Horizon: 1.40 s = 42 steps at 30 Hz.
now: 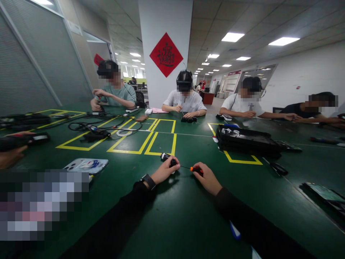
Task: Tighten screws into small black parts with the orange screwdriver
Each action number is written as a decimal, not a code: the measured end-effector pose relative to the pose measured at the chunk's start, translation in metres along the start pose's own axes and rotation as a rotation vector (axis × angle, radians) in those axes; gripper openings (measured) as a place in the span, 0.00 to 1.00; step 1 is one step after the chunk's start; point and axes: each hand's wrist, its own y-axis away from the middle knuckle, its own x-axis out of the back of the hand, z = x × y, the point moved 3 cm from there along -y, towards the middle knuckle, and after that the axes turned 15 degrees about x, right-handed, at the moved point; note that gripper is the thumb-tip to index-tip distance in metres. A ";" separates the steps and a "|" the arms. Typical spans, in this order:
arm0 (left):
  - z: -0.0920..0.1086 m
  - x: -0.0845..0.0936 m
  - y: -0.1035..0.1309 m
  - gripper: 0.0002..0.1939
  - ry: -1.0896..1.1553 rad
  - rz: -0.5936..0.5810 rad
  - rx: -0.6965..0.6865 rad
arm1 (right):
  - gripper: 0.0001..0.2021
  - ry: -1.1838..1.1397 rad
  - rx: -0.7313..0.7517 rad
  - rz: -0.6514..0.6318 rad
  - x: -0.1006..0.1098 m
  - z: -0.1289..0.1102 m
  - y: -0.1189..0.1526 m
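Over the green table [183,223], my left hand [163,172] is closed around a small black device with a white part [165,157]. The fingers cover much of the device, so its kind is unclear. In my right hand [209,180] is a screwdriver [192,168] with a dark handle and an orange collar. Its thin shaft points left, and the tip reaches the device by my left fingers. Whether the tip sits in a screw is too small to tell.
Left of my hands lies a phone [87,164]. Stacked black trays [245,140] stand front right, with another screwdriver [278,168] nearer me. Black cables [94,131] spread back left. A blue-and-white item [235,231] lies by my right sleeve. Several people sit around the table.
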 end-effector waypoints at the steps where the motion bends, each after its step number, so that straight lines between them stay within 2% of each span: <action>1: 0.000 0.000 0.000 0.12 0.009 -0.005 -0.003 | 0.07 -0.007 -0.004 -0.002 0.000 0.000 0.000; 7: 0.001 -0.001 0.000 0.14 0.032 -0.013 0.000 | 0.10 -0.007 -0.037 -0.006 0.000 -0.001 -0.001; 13: 0.002 -0.002 0.002 0.18 0.031 -0.035 0.012 | 0.11 0.037 0.015 -0.011 -0.001 0.001 -0.002; 20: 0.007 0.000 0.003 0.11 -0.057 0.015 -0.058 | 0.06 0.029 0.014 0.002 0.000 0.001 0.000; 26: 0.007 -0.002 0.002 0.09 -0.031 -0.030 -0.107 | 0.07 0.001 0.002 0.022 0.001 0.000 0.001; 36: 0.003 0.000 0.001 0.11 -0.071 0.039 -0.013 | 0.11 0.008 0.001 -0.012 0.002 -0.001 -0.002; 42: 0.003 0.000 0.002 0.12 -0.037 0.044 -0.036 | 0.06 0.003 0.002 0.014 0.003 -0.003 -0.001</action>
